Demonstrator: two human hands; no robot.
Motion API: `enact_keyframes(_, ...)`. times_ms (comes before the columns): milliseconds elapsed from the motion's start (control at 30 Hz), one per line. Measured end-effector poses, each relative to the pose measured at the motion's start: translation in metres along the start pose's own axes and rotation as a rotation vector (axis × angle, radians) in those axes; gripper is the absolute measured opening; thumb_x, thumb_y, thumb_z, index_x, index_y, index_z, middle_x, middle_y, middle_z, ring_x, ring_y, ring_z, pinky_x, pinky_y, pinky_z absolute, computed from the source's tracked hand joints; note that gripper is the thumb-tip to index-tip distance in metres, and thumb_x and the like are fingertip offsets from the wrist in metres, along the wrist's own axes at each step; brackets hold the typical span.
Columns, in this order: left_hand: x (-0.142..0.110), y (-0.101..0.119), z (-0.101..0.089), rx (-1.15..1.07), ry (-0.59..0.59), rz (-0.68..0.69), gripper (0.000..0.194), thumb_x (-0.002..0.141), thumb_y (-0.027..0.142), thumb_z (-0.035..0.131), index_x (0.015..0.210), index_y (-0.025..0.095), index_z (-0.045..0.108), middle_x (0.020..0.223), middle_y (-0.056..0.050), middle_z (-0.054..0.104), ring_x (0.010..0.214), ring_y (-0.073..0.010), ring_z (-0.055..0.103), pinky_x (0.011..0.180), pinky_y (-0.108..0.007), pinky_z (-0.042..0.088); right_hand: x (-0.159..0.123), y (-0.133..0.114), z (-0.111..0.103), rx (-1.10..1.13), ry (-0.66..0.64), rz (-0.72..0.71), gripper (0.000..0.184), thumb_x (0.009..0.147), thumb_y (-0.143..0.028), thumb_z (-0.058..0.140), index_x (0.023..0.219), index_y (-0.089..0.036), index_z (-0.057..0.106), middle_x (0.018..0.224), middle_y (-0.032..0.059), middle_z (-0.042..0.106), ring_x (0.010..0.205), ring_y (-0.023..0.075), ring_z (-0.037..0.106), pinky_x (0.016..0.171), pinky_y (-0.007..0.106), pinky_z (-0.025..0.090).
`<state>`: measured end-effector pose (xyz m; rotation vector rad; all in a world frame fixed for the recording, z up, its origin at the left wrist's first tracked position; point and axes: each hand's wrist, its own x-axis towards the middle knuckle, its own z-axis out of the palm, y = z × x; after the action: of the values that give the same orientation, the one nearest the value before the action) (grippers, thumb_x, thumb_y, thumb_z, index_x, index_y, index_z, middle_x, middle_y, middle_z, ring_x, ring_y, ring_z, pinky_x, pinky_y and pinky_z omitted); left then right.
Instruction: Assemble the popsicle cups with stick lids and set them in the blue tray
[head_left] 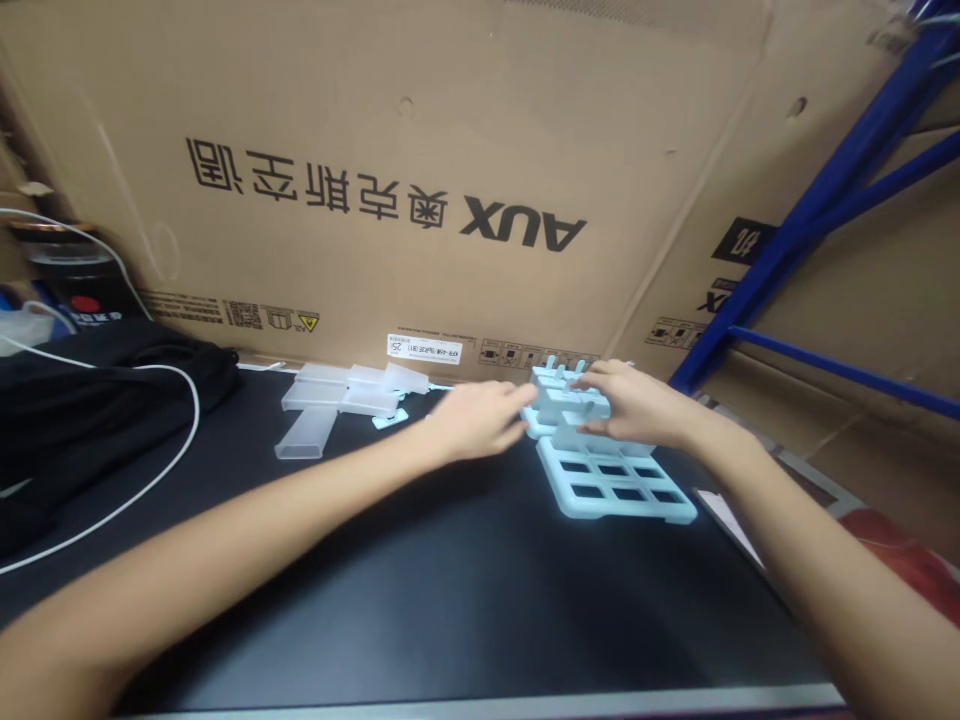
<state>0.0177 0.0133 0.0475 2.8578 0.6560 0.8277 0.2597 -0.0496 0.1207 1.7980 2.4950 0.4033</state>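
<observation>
A pale blue plastic rack (616, 515) with rows of rectangular openings lies on the black table. Over its far part, pale blue box-like pieces (566, 402) stand with small upright tabs behind them. My right hand (634, 400) is closed at the right end of these pieces, fingers bent round the edge. From the left, my left hand (480, 418) reaches to their left side, thumb and fingers apart. Whether its fingertips touch is blurred. Several translucent plastic bins (307, 432) lie left of my left hand, beside a small pale blue part (390, 419).
A large cardboard box (360, 90) walls off the back of the table (450, 610). Black cloth (112, 410) and a white cable (196, 400) lie at left, near a dark bottle (82, 280). A blue metal frame (795, 220) rises at right.
</observation>
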Motion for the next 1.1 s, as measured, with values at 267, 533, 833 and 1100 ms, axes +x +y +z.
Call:
enact_keyframes(267,-0.169,-0.066,-0.081,0.761,-0.209,-0.501,0.043,0.092,0.051,0.040,0.099,0.016,0.062,0.099,-0.017,0.060,0.095,-0.0352,0.058,0.075,-0.043,0.047,0.048,-0.113,0.062,0.129,0.083,-0.207,0.025,0.092,-0.030,0.052,0.107,-0.014,0.064,0.111,0.0149,0.061,0.105,0.0261,0.054,0.088,0.036,0.042)
enact_keyframes(533,-0.170,-0.010,-0.062,0.370,-0.292,-0.446,0.046,0.089,0.057,0.044,0.116,0.021,0.055,0.105,-0.012,0.055,0.084,-0.0278,0.062,0.065,-0.037,0.049,0.063,-0.144,0.078,0.103,0.038,-0.237,0.017,0.094,-0.028,0.049,0.100,-0.015,0.060,0.104,0.0137,0.064,0.098,0.0243,0.058,0.080,0.032,0.041)
enact_keyframes(833,-0.104,-0.025,-0.030,0.081,-0.289,0.042,0.046,0.081,0.063,0.059,0.095,0.019,0.054,0.109,-0.011,0.058,0.100,-0.0278,0.055,0.086,-0.039,0.045,0.029,-0.128,0.076,0.617,0.116,-0.059,0.009,0.086,-0.022,0.053,0.093,-0.020,0.057,0.082,0.0021,0.063,0.074,0.0149,0.058,0.068,0.026,0.041)
enact_keyframes(1100,-0.098,-0.042,-0.029,-0.198,-0.340,0.182,0.041,0.079,0.056,0.068,0.104,0.024,0.063,0.101,-0.006,0.064,0.103,-0.0248,0.054,0.090,-0.033,0.040,0.030,-0.129,0.071,1.376,0.087,0.096,0.020,0.076,-0.030,0.064,0.079,-0.020,0.047,0.074,-0.0028,0.058,0.064,0.0114,0.057,0.062,0.026,0.047)
